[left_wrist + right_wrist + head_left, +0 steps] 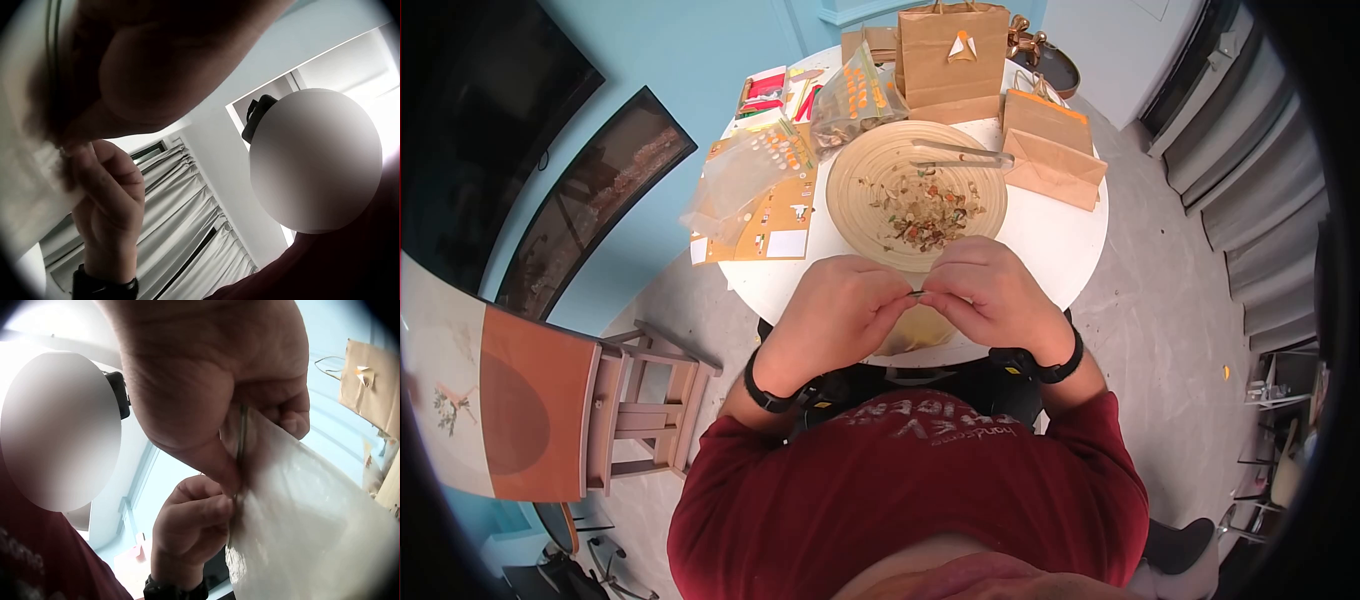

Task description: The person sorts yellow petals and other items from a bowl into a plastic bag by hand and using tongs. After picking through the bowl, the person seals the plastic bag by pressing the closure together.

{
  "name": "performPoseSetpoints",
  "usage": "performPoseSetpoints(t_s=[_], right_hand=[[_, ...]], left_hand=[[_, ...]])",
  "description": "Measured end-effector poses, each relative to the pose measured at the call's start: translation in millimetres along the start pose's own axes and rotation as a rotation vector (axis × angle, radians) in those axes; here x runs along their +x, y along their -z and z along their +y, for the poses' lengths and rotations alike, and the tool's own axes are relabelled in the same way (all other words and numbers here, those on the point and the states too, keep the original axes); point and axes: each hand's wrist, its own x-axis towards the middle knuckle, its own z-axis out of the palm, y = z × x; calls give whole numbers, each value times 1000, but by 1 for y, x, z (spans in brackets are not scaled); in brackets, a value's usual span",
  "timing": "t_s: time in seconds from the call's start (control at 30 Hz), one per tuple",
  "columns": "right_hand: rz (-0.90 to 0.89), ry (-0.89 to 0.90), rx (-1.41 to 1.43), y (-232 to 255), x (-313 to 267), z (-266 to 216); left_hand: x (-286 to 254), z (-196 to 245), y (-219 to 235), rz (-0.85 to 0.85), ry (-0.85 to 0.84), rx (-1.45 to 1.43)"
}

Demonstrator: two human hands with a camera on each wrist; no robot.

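Observation:
Both hands pinch the top edge of a translucent plastic bag (pixel 915 332) (pixel 312 525), close together at the table's near side. The left hand (pixel 837 308) (pixel 169 69) has thumb and fingers on the edge. Right beside it, the right hand (pixel 990 295) (pixel 112 200) (pixel 212 381) pinches the same edge, fingertips nearly meeting the left ones. A greenish strip (pixel 242 434) runs along the bag's edge in the right wrist view. Just beyond the hands lies a round woven tray (pixel 850 215) with dried mixed pieces (pixel 930 215) on it.
Metal tongs (pixel 965 158) rest across the tray's far right. Brown paper bags (pixel 945 75) stand behind it and at the right. Two more plastic bags (pixel 855 105) and a printed brown sheet (pixel 765 225) lie at the left of the white table (pixel 1070 240). A wooden chair (pixel 645 400) stands at lower left.

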Motion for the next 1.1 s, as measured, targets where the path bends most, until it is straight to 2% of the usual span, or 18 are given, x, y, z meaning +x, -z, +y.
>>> performPoseSetpoints(t_s=[0.5,0.83,1.1], right_hand=[[61,18,-78,-6,-1,1],[3,52,-93,0,0,-8],[-4,28,-207,7,-4,-8]], left_hand=[[-2,-3,-1,74,-43,0],[-4,5,1,4,-75,108],[-18,-1,10,48,-45,130]])
